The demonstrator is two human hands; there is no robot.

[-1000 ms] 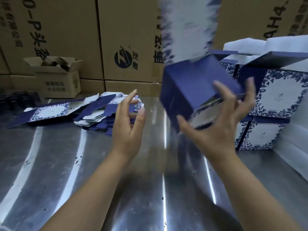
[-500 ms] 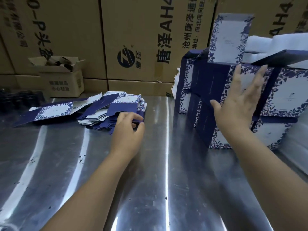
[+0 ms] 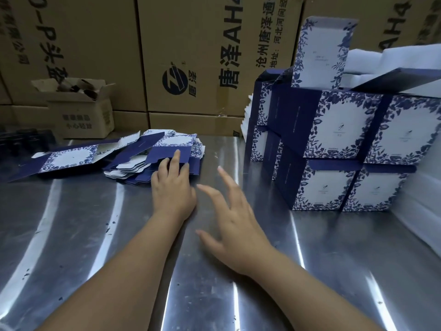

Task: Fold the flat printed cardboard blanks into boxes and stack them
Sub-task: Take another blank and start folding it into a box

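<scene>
1. The flat blanks lie in a loose, fanned pile at the far left-centre of the counter. They are thin card with navy flaps, white panels framed in blue leaf print, and rounded white tabs poking out along the near edge.
2. Your left hand rests on the pile's near right corner. Its fingers lie fairly straight on the top blank's navy flap, touching it rather than curling round it.
3. Your right hand hovers just beside the left one, over bare metal. Its fingers are spread wide and hold nothing, and its outline is blurred.
4. A single blank lies fully unfolded to the left of the pile, white square panel up.
5. The folded boxes stand stacked at the right, well apart from the pile. They are two tiers of square-faced cubes in the same print with navy sides, and the front-left ones sit slightly askew.
6. On the stack, a top box has a printed panel standing upright.
7. The counter is shiny sheet metal with streaky reflections and dark specks.
8. Brown corrugated cartons with black lettering wall the back.
9. A small open carton, flaps up, sits at the back left.
10. White padding lies beside and behind the stack.
</scene>
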